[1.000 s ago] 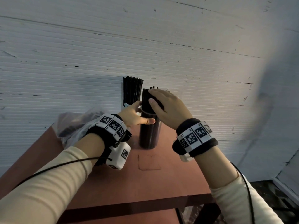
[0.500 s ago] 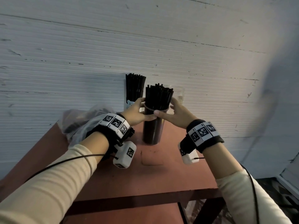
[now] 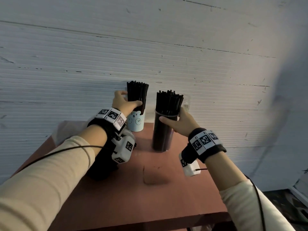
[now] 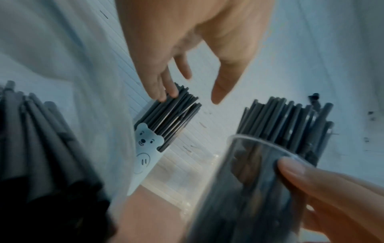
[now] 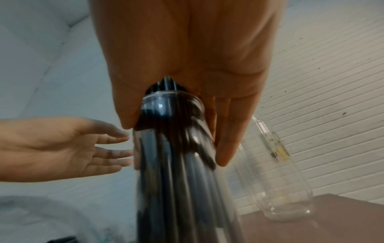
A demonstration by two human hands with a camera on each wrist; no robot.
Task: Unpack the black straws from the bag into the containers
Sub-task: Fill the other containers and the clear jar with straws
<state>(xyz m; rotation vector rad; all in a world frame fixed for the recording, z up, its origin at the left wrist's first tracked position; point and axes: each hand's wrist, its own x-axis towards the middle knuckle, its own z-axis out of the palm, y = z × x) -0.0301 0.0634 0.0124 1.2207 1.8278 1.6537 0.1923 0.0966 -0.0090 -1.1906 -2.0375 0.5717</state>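
Observation:
A tall clear container [image 3: 162,137] packed with black straws [image 3: 169,100] stands mid-table. My right hand [image 3: 171,116] grips it just under the rim, thumb in front and fingers behind, as the right wrist view also shows [image 5: 176,144]. At the back left, a pale blue bear cup [image 3: 135,122] holds a second bunch of black straws [image 3: 137,92]. My left hand [image 3: 131,98] reaches round that bunch. In the left wrist view its fingertips [image 4: 168,93] touch the straw tops and the thumb stands apart. The plastic bag [image 3: 66,130] lies at the left with straws inside [image 4: 31,131].
An empty clear plastic bottle [image 5: 280,180] stands behind the tall container on the right, against the white ribbed wall [image 3: 166,47]. The red-brown table [image 3: 150,189] ends close in front and on the right, with the floor below.
My left hand has let go of the clear container and moved back-left to the bear cup's straws. My right hand went from the straw tops to gripping the container's side.

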